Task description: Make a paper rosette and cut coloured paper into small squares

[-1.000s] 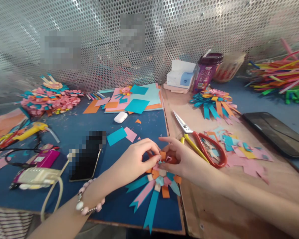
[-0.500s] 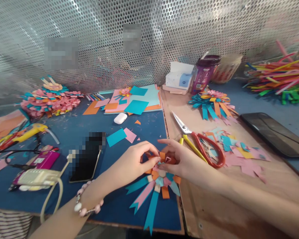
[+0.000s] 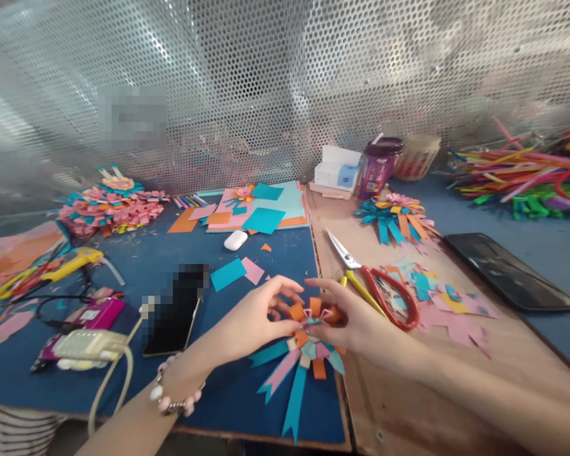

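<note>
A layered paper flower (image 3: 308, 348) lies near the front edge of the blue board, with orange loops, pink and pale blue petals and long notched teal and pink tails. My left hand (image 3: 261, 316), a beaded bracelet on its wrist, curves round the flower's left side with the thumb on it. From the right, my right hand (image 3: 356, 323) grips the orange loops, its thumb against the centre and its index finger raised. The fingers partly hide the flower's top. Right of my hands rest scissors (image 3: 356, 266) with red and yellow handles, blades pointing away.
A phone (image 3: 175, 316) and white charger (image 3: 88, 345) lie left, beside a yellow glue gun (image 3: 73, 265). Paper sheets (image 3: 289, 196), a white earbud case (image 3: 235, 240) and a finished paper flower (image 3: 394, 215) sit farther back. Paper scraps (image 3: 451, 310) and a dark phone (image 3: 508, 272) are right.
The view has tilted up slightly. My fingers have spread a little apart at the flower's top, showing more of its orange loops; the flower stays in the same spot.
</note>
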Tool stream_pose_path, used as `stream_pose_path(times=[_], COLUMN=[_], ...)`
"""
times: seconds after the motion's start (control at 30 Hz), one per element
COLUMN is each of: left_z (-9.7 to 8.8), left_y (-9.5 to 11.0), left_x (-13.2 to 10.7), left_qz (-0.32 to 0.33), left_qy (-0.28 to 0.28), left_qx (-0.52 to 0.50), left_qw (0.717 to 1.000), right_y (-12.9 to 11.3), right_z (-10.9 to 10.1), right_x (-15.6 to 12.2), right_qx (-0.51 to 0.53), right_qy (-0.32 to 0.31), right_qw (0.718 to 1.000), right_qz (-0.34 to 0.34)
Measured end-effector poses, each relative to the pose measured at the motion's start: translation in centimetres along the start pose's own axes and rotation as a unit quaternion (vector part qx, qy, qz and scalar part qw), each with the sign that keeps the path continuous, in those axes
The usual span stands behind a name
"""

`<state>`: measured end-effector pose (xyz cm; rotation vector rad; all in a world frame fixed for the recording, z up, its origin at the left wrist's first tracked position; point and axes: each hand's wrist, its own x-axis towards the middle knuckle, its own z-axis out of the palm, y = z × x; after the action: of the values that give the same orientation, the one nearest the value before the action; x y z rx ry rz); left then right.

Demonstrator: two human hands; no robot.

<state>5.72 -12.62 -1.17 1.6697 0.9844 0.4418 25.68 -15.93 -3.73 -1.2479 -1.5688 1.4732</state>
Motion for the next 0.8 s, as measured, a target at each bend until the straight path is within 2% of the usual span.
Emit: stream_pose_path(times=[0.37, 0.53, 0.67, 0.8], left_z=[0.1, 0.1, 0.2, 0.4], left_y=[-0.4, -0.1, -0.2, -0.5], left_x=[0.1, 0.2, 0.3, 0.4], left_qz=[0.008, -0.003, -0.004, -0.013], left_qy=[0.007, -0.014, -0.037, -0.057], left_qx=[-0.047, -0.052, -0.066, -0.081], left_qw=[0.999, 0.999, 0.997, 0.995], right_y=[-0.3, -0.3, -0.7, -1.3], right_z=[-0.1, -0.1, -0.2, -0.3], right_x=[0.4, 0.6, 0.3, 0.0], right_qx=[0.080, 0.127, 0.180, 0.188], right_qy=[0.026, 0.046, 0.033, 0.019], right_qw=[0.996, 0.990, 0.981, 0.979], right_qz=[0.019, 0.034, 0.059, 0.079])
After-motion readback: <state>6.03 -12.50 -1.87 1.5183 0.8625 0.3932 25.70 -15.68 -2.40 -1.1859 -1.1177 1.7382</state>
